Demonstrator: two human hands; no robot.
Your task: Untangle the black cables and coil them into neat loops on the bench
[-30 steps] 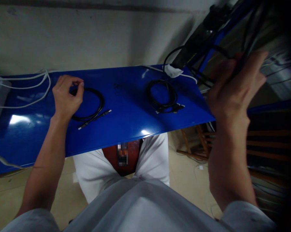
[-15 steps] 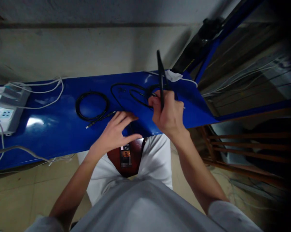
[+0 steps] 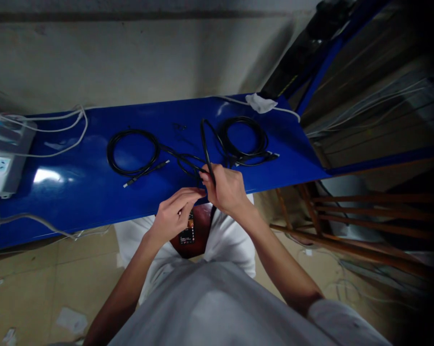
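My right hand is closed round a loose black cable near the front edge of the blue table. Part of that cable arches up above the hand, and more of it lies tangled behind. Beside it, my left hand has its fingers pressed together; whatever is between its fingertips is too small to tell. One coiled black cable lies to the left with its plugs pointing toward the front. Another black coil rests on the right side of the table.
A power strip with white cables stands at the left. Some crumpled white material lies at the back right. A lit phone is between my legs. A wooden chair stands right.
My right hand has come down and left, close to my left hand, with black cable in it. My left hand's spread fingers have closed. The right coil now shows uncovered.
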